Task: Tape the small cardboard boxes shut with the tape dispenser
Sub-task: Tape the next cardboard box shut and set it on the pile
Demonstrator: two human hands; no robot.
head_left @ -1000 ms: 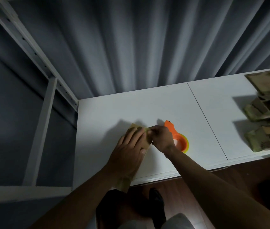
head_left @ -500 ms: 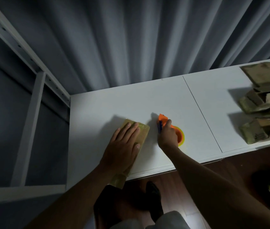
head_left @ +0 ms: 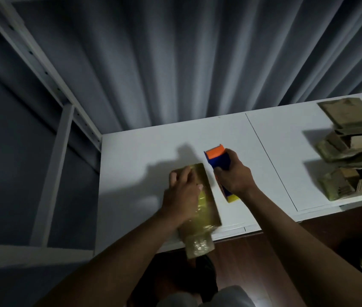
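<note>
A flat brown cardboard box (head_left: 206, 209) lies on the white table (head_left: 144, 151), with its near end overhanging the front edge and a shiny strip of tape along it. My left hand (head_left: 182, 191) rests on the box's far half, fingers spread over its top. Just right of the box, my right hand (head_left: 234, 176) grips the orange and blue tape dispenser (head_left: 219, 160), lifted off the table with its orange head pointing away from me.
A pile of several folded cardboard boxes (head_left: 357, 151) sits at the table's right end. A white metal shelf frame (head_left: 60, 138) stands to the left, grey curtains behind. A dark shoe (head_left: 206, 275) and wooden floor lie below the front edge.
My right hand took hold of the tape dispenser and raised it from the table. My left hand stayed on the box, which has turned slightly.
</note>
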